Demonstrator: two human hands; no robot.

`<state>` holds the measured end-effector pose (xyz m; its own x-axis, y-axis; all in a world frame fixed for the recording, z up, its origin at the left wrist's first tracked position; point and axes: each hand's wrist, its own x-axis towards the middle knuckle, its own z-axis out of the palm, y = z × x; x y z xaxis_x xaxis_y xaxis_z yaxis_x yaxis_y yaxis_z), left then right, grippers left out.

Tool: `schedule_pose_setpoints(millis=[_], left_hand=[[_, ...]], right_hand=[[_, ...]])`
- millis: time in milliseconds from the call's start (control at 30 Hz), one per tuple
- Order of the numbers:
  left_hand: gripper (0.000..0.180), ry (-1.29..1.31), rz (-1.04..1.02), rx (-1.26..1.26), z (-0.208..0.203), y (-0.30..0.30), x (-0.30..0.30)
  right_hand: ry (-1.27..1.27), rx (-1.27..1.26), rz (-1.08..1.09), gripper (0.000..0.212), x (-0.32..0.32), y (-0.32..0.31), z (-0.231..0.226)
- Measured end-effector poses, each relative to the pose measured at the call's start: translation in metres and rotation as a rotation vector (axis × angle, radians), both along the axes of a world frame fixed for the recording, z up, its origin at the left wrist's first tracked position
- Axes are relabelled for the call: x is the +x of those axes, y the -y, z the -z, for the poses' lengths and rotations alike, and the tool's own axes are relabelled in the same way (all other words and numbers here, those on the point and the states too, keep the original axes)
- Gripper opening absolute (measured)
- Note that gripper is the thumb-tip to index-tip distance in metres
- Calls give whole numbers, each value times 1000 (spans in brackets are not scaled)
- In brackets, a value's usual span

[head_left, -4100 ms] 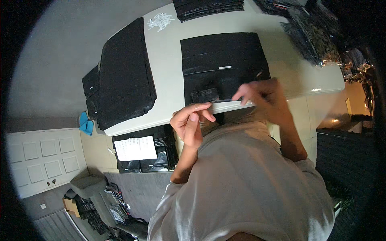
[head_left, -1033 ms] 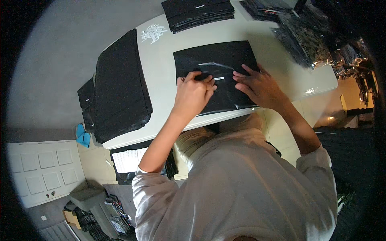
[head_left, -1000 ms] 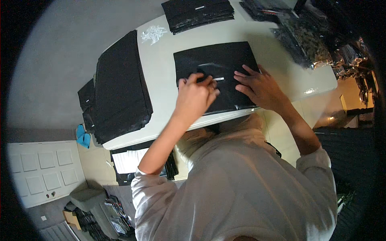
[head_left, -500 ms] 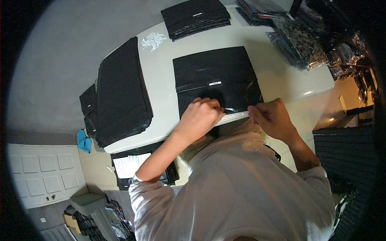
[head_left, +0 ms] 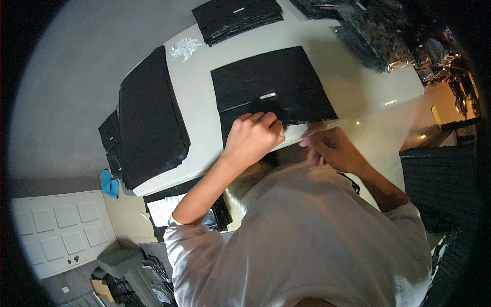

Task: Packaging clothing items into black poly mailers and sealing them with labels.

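Apparently light and pliable, the black pouch point(head_left: 271, 74) would likely slide and crease easily, so its near corners seem the best hold. It lies flat on the tabletop point(head_left: 197, 92), white label point(head_left: 267, 95) upward, long axis left to right, right end angled away. The left hand point(head_left: 255, 137) curls at its near edge; the right hand point(head_left: 332, 148) blurs closer to the body; whether either pinches anything cannot be told.

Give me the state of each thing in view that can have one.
Black piece: lying flat, label facing up.
Left black stack: piled up.
Far black stack: piled up.
White slips: loosely heaped.
Shiny packets: heaped.
White paper: partly hidden.
Door: closed.
Left hand: fingers curled; grip hidden.
Right hand: fingers bent, blurred; grip unclear.
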<state>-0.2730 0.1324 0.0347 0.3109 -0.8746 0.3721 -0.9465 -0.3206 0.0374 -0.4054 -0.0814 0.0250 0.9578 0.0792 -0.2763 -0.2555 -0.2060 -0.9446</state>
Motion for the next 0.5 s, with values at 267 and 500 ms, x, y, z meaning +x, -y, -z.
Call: schedule_pose_setpoints(millis=[267, 500], left_hand=[[10, 58, 12, -219, -44, -1, -7], [31, -478, -357, -630, -34, -59, 114]], right_hand=[[-251, 1042, 410, 41, 41, -41, 38], [-35, 1345, 207, 26, 88, -16, 20]])
